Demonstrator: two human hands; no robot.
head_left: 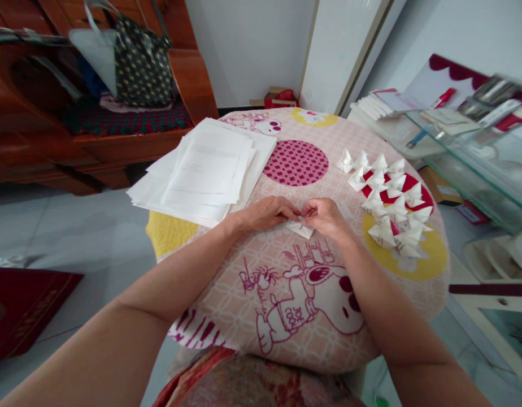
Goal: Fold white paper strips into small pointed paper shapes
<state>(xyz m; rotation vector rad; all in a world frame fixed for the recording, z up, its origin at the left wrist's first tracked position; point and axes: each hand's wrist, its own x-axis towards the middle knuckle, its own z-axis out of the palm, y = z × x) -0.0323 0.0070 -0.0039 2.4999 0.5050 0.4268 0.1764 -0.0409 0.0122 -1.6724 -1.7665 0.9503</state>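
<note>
Both my hands meet at the middle of a round table covered by a pink cartoon-print cloth [286, 294]. My left hand [272, 213] and my right hand [324, 217] pinch a small folded white paper piece [300, 228] that rests on the cloth between them. Fingers of both hands are closed on its folds. To the right lies a cluster of several finished folded white paper pieces [392, 206]. A stack of white paper sheets [205, 169] sits at the table's left, just beyond my left hand.
A dark wooden bench [117, 141] with a patterned bag [142, 62] stands at the back left. Glass shelving [477, 147] with booklets and pens is at the right. A red mat [19, 305] lies on the tiled floor at left.
</note>
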